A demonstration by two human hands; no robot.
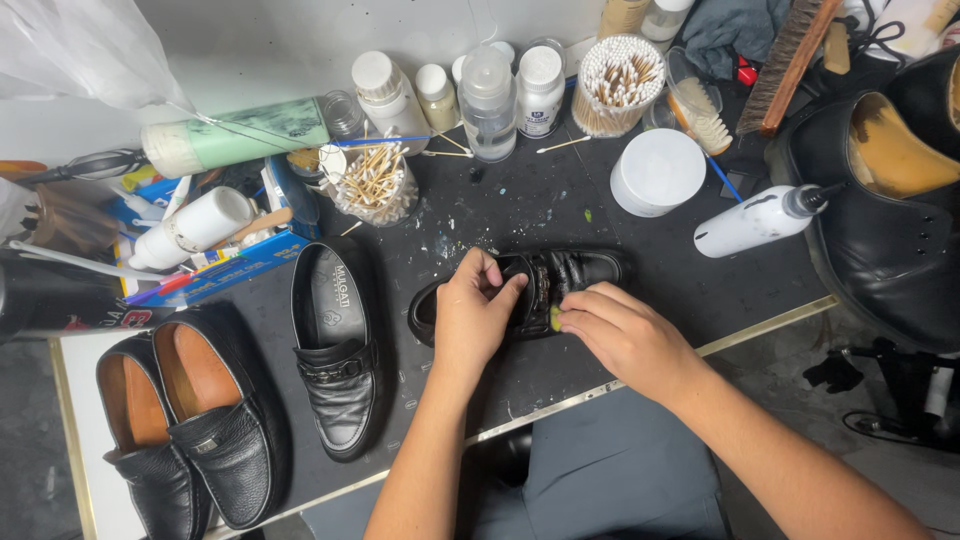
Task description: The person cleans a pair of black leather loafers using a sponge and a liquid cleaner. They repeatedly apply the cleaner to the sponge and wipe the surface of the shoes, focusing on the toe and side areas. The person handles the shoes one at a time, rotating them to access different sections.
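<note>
Now, shoe in work: the small black shoe [560, 280] lies on its side near the front edge of your table [560, 200], toe toward the right.
Left hand: your left hand [470, 320] wraps over the heel end of that shoe, its grip clamped on the opening, thumb tucked against the upper.
Right hand: your right hand [625, 335] rests on the middle of the same shoe; its fingertips are pressed together on a small yellow-green bit [555, 318] held against the leather.
Left side of table: a single black loafer [337, 350] stands just beside the worked shoe, and a pair of black loafers [190, 420] with tan linings sits at the front left corner.
Back edge: you have a clear bottle [488, 100], white-capped bottles, and two cups of cotton swabs [375, 185].
Right of centre: a white round tub [657, 172] and a white squeeze bottle [760, 220] lying on its side sit well apart from your hands.
Right edge: a large black boot [880, 230] stands there.
</note>
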